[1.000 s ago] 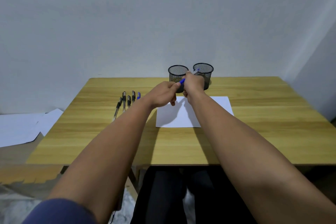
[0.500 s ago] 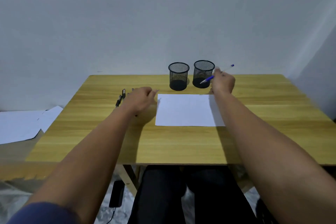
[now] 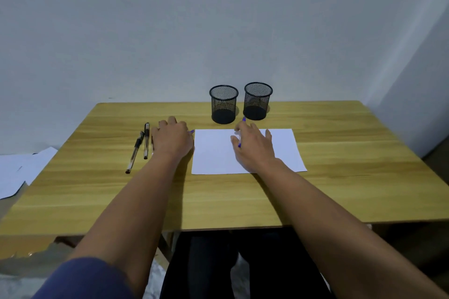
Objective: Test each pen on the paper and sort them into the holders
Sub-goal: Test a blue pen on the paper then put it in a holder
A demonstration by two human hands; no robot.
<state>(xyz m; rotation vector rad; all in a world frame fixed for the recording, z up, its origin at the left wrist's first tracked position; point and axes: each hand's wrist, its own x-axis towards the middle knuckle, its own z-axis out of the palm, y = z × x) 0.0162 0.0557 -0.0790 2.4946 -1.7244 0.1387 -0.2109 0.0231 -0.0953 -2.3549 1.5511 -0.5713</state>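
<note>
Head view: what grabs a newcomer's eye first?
Two bare forearms reach over the wooden table; the right hand holds a blue pen over the white paper at centre. Two empty black mesh holders stand side by side just behind the sheet. The left hand lies flat beside the paper's left edge, with loose pens lying further left.

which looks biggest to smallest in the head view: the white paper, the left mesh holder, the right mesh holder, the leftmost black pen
1. white paper
2. left mesh holder and right mesh holder: alike, not ranked
3. leftmost black pen
</note>
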